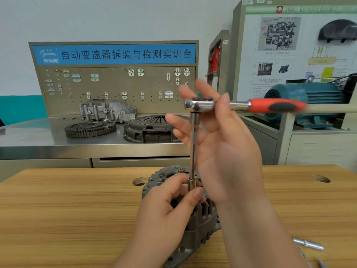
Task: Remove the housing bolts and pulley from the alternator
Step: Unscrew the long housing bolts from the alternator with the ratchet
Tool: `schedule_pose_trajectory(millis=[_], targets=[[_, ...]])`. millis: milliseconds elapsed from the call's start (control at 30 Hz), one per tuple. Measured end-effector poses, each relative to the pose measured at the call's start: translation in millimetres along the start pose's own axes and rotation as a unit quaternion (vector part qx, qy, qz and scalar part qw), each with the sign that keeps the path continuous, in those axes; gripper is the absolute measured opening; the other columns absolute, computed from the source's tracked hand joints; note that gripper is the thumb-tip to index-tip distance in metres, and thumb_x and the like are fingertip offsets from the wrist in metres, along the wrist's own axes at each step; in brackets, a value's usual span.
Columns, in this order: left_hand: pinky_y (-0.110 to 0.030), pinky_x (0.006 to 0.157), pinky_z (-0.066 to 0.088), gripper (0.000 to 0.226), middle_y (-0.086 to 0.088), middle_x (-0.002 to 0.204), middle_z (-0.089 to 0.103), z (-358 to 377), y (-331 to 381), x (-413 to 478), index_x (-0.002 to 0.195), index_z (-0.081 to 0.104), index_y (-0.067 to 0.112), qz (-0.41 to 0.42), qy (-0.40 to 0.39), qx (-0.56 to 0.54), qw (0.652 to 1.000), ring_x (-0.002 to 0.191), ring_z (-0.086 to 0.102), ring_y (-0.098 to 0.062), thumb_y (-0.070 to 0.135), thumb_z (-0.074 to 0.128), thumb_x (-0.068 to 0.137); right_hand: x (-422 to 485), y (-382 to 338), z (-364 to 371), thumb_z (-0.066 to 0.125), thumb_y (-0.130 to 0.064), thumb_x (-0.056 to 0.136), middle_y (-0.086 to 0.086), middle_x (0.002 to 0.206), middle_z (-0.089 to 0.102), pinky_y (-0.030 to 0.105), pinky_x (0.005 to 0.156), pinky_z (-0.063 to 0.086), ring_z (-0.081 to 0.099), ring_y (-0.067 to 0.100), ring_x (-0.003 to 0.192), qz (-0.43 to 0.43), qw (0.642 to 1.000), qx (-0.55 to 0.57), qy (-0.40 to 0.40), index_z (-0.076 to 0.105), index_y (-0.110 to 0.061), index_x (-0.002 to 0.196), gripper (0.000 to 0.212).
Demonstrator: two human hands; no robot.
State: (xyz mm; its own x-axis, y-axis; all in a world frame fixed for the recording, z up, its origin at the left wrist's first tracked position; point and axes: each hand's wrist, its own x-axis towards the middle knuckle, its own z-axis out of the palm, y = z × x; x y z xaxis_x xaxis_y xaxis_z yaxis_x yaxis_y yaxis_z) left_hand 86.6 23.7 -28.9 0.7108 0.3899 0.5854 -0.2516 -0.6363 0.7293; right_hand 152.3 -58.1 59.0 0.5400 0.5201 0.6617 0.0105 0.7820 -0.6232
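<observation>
**At six o'clock on the wooden table [58, 209]: alternator [202, 215] under the ratchet [201, 105]**

Left hand [170, 206] pinches the extension bar [193, 144] low, at the housing. Right hand [218, 144], fingers splayed, touches the ratchet head at twelve o'clock. The cast body looks heavy and rigid; brace its ribbed flank.

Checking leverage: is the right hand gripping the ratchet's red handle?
No, the right hand touches the ratchet near its head; the red handle sticks out free.

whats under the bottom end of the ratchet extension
The alternator, standing on the wooden table. The left hand pinches the extension at its lower end, covering whatever bolt it meets.
</observation>
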Motion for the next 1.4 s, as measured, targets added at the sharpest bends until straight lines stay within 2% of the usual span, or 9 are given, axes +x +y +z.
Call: schedule_pose_trajectory(millis=[100, 200, 367, 533, 767, 1000, 1200, 1300, 1400], targets=[[-0.038, 0.08, 0.05, 0.031, 0.017, 0.081, 0.071, -0.9, 1.2, -0.8, 0.103, 0.059, 0.052, 0.019, -0.016, 0.013, 1.0, 0.079, 0.064, -0.008, 0.06, 0.042, 0.08, 1.2, -1.3, -0.3, 0.042, -0.048, 0.083, 0.002, 0.1, 0.075, 0.028, 0.073, 0.055, 0.071, 0.019, 0.078, 0.031, 0.999, 0.019, 0.008, 0.059, -0.017, 0.119, 0.05], [-0.034, 0.076, 0.049, 0.022, 0.022, 0.079, 0.071, -1.6, 1.3, 0.2, 0.103, 0.058, 0.05, 0.006, -0.018, 0.013, 1.0, 0.078, 0.064, -0.003, 0.05, 0.05, 0.083, 0.0, 0.8, 1.1, 0.052, -0.04, 0.092, -0.004, 0.112, 0.072, 0.028, 0.072, 0.053, 0.067, 0.017, 0.093, -0.006, 1.0, -0.025, 0.017, 0.067, -0.026, 0.111, 0.027], [-0.01, 0.06, 0.038, 0.016, 0.023, 0.066, 0.067, -1.1, 0.5, 0.0, 0.094, 0.06, 0.046, -0.01, 0.001, 0.007, 1.0, 0.067, 0.06, 0.005, 0.044, 0.053, 0.08, -0.7, -2.5, 1.2, 0.053, -0.027, 0.089, -0.006, 0.121, 0.069, 0.027, 0.075, 0.052, 0.064, 0.019, 0.107, -0.015, 1.0, 0.01, -0.004, 0.068, -0.026, 0.109, 0.024], [-0.043, 0.085, 0.05, 0.03, 0.019, 0.088, 0.072, -0.1, -0.7, -2.6, 0.103, 0.06, 0.055, 0.013, -0.009, 0.01, 1.0, 0.092, 0.064, -0.012, 0.061, 0.044, 0.079, 0.3, -3.8, -1.9, 0.043, -0.043, 0.083, 0.003, 0.101, 0.075, 0.029, 0.074, 0.054, 0.071, 0.021, 0.083, 0.036, 0.998, 0.048, -0.005, 0.059, -0.014, 0.118, 0.048], [-0.021, 0.069, 0.044, 0.011, 0.023, 0.076, 0.072, 0.0, 1.3, 1.2, 0.097, 0.059, 0.05, -0.018, 0.008, 0.012, 1.0, 0.078, 0.065, 0.006, 0.042, 0.058, 0.089, -0.2, 0.2, -0.5, 0.054, -0.026, 0.087, -0.012, 0.116, 0.07, 0.028, 0.08, 0.051, 0.063, 0.017, 0.111, -0.042, 0.998, -0.028, 0.024, 0.071, -0.032, 0.104, 0.024], [-0.045, 0.078, 0.053, 0.031, 0.014, 0.079, 0.071, 0.1, -0.1, -1.5, 0.102, 0.061, 0.051, 0.024, 0.0, 0.0, 1.0, 0.079, 0.065, -0.012, 0.062, 0.045, 0.079, 2.5, -1.7, -3.2, 0.045, -0.045, 0.082, -0.005, 0.104, 0.074, 0.029, 0.084, 0.051, 0.07, 0.018, 0.096, 0.051, 0.998, 0.035, 0.0, 0.061, -0.022, 0.118, 0.045], [-0.009, 0.062, 0.041, 0.02, 0.02, 0.069, 0.07, 0.1, 0.5, 0.0, 0.098, 0.058, 0.051, -0.001, 0.013, -0.017, 1.0, 0.068, 0.062, 0.002, 0.051, 0.054, 0.078, 0.2, 1.9, 0.0, 0.058, -0.029, 0.084, -0.01, 0.116, 0.07, 0.03, 0.087, 0.05, 0.063, 0.011, 0.104, -0.021, 1.0, -0.004, 0.022, 0.074, -0.031, 0.1, 0.023], [-0.005, 0.057, 0.037, 0.014, 0.021, 0.062, 0.067, 0.8, 2.8, 0.0, 0.096, 0.059, 0.049, -0.006, 0.014, -0.018, 1.0, 0.06, 0.057, 0.005, 0.043, 0.058, 0.083, 0.0, 1.7, -0.8, 0.055, -0.029, 0.085, -0.007, 0.113, 0.072, 0.032, 0.093, 0.051, 0.063, 0.025, 0.114, -0.023, 1.0, 0.008, 0.016, 0.073, -0.027, 0.102, 0.024], [-0.007, 0.059, 0.038, 0.015, 0.023, 0.059, 0.063, -0.4, 2.3, -2.0, 0.094, 0.062, 0.052, 0.012, 0.015, -0.019, 1.0, 0.059, 0.056, 0.006, 0.05, 0.06, 0.079, 0.0, 0.4, -1.0, 0.054, -0.042, 0.085, 0.001, 0.105, 0.074, 0.028, 0.083, 0.054, 0.07, 0.021, 0.093, 0.004, 1.0, 0.023, 0.005, 0.065, -0.02, 0.111, 0.035]])
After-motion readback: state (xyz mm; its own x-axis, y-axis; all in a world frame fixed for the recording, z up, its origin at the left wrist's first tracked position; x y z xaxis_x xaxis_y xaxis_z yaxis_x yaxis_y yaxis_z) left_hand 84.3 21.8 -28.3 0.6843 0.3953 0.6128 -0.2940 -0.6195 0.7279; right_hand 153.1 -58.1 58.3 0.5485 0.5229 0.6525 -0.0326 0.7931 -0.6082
